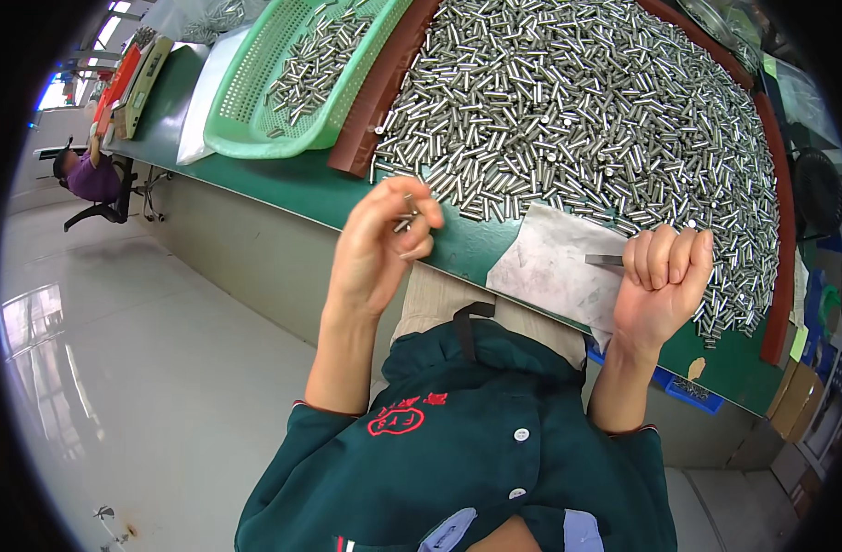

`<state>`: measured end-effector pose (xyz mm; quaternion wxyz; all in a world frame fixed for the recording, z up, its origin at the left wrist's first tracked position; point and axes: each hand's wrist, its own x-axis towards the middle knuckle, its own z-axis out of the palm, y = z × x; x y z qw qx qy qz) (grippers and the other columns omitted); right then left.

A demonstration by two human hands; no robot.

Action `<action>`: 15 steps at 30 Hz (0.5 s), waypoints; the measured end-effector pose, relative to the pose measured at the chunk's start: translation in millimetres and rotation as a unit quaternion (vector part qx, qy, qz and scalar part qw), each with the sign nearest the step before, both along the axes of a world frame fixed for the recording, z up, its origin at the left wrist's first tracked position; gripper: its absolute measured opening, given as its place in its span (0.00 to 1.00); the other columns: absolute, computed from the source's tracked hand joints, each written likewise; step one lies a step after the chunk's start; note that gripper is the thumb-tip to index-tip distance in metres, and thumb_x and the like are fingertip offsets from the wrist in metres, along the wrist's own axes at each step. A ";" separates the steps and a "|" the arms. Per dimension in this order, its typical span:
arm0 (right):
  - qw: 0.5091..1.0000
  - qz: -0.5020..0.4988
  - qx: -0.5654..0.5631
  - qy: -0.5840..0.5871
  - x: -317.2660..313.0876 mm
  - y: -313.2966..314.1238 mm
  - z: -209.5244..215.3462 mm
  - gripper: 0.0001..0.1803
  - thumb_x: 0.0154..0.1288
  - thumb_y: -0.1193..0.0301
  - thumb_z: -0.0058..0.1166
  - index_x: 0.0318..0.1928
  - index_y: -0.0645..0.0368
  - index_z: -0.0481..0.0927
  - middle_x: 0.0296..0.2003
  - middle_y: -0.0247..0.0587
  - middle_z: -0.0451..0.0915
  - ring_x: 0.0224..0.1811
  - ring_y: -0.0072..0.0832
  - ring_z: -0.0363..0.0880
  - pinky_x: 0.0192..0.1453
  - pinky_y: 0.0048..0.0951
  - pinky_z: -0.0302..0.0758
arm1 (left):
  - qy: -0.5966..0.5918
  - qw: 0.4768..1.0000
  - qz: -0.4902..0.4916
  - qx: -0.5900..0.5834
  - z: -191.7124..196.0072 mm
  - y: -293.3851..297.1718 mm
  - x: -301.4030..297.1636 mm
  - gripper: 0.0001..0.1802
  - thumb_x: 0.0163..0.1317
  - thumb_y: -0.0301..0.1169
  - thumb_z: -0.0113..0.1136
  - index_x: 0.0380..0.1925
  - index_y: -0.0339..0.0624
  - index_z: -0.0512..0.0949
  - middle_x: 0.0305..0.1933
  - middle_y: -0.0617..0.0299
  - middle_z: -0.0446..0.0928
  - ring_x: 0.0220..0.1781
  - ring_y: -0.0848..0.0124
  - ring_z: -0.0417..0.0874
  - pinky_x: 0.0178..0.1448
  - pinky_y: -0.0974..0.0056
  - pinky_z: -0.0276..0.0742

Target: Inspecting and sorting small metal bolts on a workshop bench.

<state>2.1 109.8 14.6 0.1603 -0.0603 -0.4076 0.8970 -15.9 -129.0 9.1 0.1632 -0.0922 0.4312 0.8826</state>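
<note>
The left hand (379,244) pinches a few small steel pins (407,219) at 9 o'clock of the pin heap (586,110); the right hand (664,276) is fisted around tweezers (605,260); loosely pinched, pins could likely slip off the surface (292,184) edge.

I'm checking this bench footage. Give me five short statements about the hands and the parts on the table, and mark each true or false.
1. The left hand pinches a few small metal pins in its fingers. True.
2. The right hand lies flat and open on the table. False: it is closed around a thin metal tool.
3. The green basket is empty. False: it holds metal pins.
4. A large heap of metal pins covers the green table. True.
5. A white sheet lies at the table edge near the right hand. True.
</note>
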 end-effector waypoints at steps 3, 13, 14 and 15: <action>1.000 0.001 -0.006 -0.003 0.2 -0.5 0.2 0.22 0.68 0.63 0.25 0.14 0.52 0.53 0.09 0.27 0.51 0.11 0.16 0.41 0.16 0.20 0.43 | 0.058 0.993 0.041 -0.096 -5.7 -14.3 1.8 0.11 0.60 0.30 0.44 0.21 0.39 0.69 0.22 0.65 0.68 0.17 0.83 0.55 0.20 0.76 0.51; 1.000 0.008 -0.001 0.005 -1.6 -1.5 -0.7 0.22 0.68 0.63 0.26 0.14 0.51 0.52 0.09 0.27 0.50 0.11 0.15 0.40 0.16 0.19 0.43 | 0.200 0.670 0.086 -0.709 -3.0 -0.4 6.6 0.06 0.44 0.25 0.62 0.23 0.37 0.75 0.09 0.65 0.53 0.11 0.75 0.52 0.16 0.69 0.50; 1.000 0.007 -0.002 0.006 -1.8 -1.3 -1.1 0.22 0.68 0.63 0.26 0.14 0.51 0.52 0.09 0.26 0.50 0.11 0.15 0.40 0.16 0.19 0.43 | 0.244 0.654 0.075 -0.712 -2.6 -1.6 6.2 0.05 0.44 0.24 0.61 0.23 0.38 0.75 0.10 0.63 0.58 0.11 0.72 0.57 0.17 0.67 0.54; 1.000 0.008 -0.002 0.005 -1.5 -1.3 -0.6 0.22 0.68 0.63 0.26 0.14 0.51 0.52 0.09 0.26 0.50 0.11 0.15 0.40 0.16 0.19 0.43 | 0.287 0.636 0.064 -0.714 -1.7 -2.9 7.1 0.05 0.44 0.23 0.60 0.24 0.38 0.75 0.10 0.61 0.62 0.12 0.69 0.62 0.18 0.65 0.58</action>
